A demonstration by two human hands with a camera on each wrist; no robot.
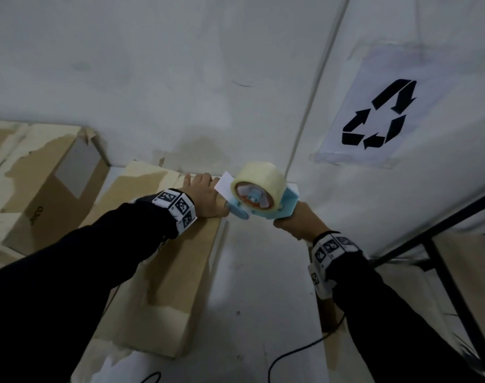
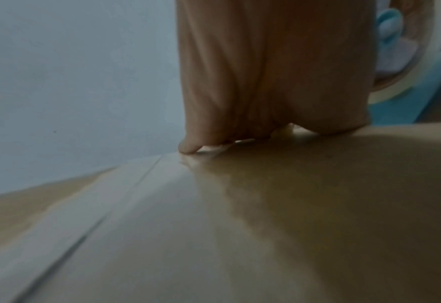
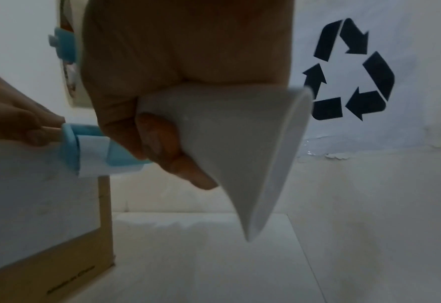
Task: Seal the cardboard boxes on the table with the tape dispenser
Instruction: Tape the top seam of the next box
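A long cardboard box (image 1: 164, 244) lies on the white table (image 1: 257, 286), with pale tape strips along its top (image 2: 126, 201). My left hand (image 1: 205, 193) lies flat on the far end of the box top (image 2: 279, 215), fingers straight. My right hand (image 1: 293, 221) grips the white handle (image 3: 240, 133) of a blue tape dispenser (image 1: 259, 205). It carries a roll of clear tape (image 1: 260, 178). The dispenser's front end (image 3: 84, 147) sits at the box's right edge, right beside the left hand's fingers (image 3: 14, 121).
A second cardboard box (image 1: 50, 186) stands at the left by the wall. A paper recycling sign (image 1: 379, 114) is stuck to the wall on the right. A black cable (image 1: 299, 352) trails over the table's near part. A black metal frame (image 1: 440, 261) runs along the right.
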